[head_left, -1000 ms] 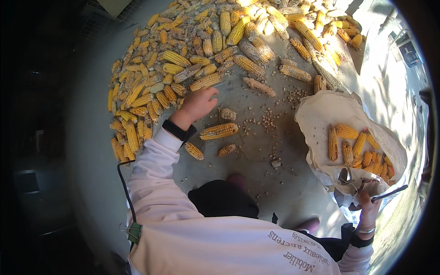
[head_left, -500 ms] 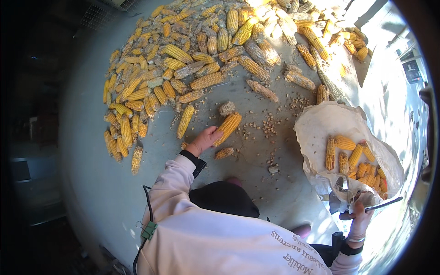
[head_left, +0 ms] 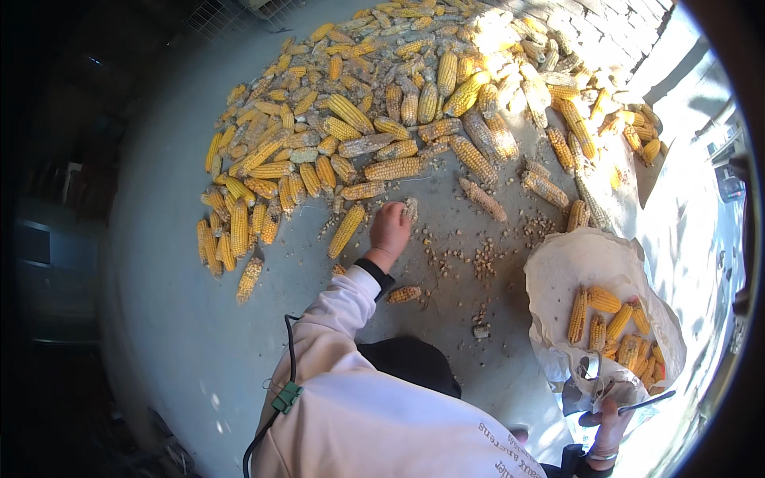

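Observation:
My left hand [head_left: 390, 230] reaches out over the floor, its fingers closed on a short, pale piece of corn cob [head_left: 411, 209] that partly shows beside them. A yellow corn cob [head_left: 347, 232] lies just left of the hand, and a short cob [head_left: 404, 295] lies below it by the wrist. At the lower right, my right hand [head_left: 610, 429] is closed at the near rim of a whitish sack [head_left: 550, 275], gripping a slim dark rod [head_left: 652, 401] with grey metal parts by the sack. Several yellow cobs [head_left: 619, 322] lie in the sack's open mouth.
A wide heap of corn cobs [head_left: 343, 115] spreads over the grey floor [head_left: 183, 319] ahead. Loose kernels [head_left: 486, 259] and a small cob stub [head_left: 481, 331] are scattered between my left hand and the sack. A wire rack [head_left: 213, 17] stands at the far left.
My left hand has let go of the large yellow cob, which I cannot trace now, and has closed on the pale cob piece. The view has shifted; my right hand keeps its hold.

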Demonstrator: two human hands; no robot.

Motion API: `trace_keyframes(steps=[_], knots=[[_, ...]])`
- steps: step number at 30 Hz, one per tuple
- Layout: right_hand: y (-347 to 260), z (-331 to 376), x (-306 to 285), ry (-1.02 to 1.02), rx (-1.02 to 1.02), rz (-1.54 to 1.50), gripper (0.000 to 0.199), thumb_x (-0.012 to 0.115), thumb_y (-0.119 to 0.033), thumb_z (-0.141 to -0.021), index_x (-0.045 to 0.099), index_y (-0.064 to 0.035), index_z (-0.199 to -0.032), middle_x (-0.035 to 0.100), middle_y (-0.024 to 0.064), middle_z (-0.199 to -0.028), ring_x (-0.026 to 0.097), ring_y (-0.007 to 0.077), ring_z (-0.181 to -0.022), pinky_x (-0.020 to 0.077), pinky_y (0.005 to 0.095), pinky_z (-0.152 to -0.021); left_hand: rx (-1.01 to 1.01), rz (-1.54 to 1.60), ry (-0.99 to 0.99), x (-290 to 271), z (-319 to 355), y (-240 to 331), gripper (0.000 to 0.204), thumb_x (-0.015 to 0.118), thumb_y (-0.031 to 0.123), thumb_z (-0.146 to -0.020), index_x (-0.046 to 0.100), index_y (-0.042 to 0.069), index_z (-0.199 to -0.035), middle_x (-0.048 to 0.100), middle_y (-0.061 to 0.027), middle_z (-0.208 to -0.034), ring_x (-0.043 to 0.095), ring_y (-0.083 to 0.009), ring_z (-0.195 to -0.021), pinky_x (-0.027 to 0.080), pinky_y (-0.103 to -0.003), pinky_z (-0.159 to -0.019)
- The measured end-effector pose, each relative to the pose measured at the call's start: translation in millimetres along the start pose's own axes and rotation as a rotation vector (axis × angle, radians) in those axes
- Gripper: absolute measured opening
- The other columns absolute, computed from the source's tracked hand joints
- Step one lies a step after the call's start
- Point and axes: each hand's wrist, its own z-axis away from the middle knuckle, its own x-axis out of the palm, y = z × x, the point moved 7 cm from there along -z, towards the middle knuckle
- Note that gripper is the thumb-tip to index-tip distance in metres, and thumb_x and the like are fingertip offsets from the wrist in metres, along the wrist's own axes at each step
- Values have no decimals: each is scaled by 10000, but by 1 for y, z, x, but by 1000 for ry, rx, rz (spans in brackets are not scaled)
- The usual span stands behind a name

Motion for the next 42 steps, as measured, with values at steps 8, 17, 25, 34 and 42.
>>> trace_keyframes(steps=[8,17,25,34,42], knots=[[0,-4,15,-33,52,68,485,605,-280,-688,432,-11,-1053,495,41,-722,418,83,-406,349,191,-371,-674,-134,-411,-2,44,-139,310,544,226,-798,523,33,-1040,554,-176,-1069,556,-334,-951,449,-396,-802],[14,-22,18,109,75,39,333,561,-200,-731,452,-28,-995,487,13,-647,396,62,-398,325,180,-363,-466,-298,-69,-27,-51,-131,355,564,266,-775,529,79,-1075,478,-149,-1179,475,-313,-1070,414,-385,-868],[28,-35,42,12,173,83,410,574,-226,-773,432,-49,-1114,524,48,-721,469,99,-426,387,191,-369,-764,-357,-246,-23,-120,-209,666,612,345,-719,375,48,-1265,413,-201,-1273,398,-365,-1165,352,-395,-956],[42,-35,44,-88,221,107,424,580,-235,-788,435,-54,-1143,539,57,-735,495,111,-436,405,194,-371,-610,-388,-563,-13,-124,-191,737,742,370,-515,518,110,-1167,370,-287,-1251,442,-403,-1105,356,-400,-957],[-3,-24,63,11,120,39,321,600,-254,-725,501,-20,-922,484,-9,-582,404,57,-401,310,185,-360,-512,-332,-598,-1,-50,-142,787,747,396,-506,474,71,-1169,417,-290,-1194,403,-385,-1145,390,-375,-935]])
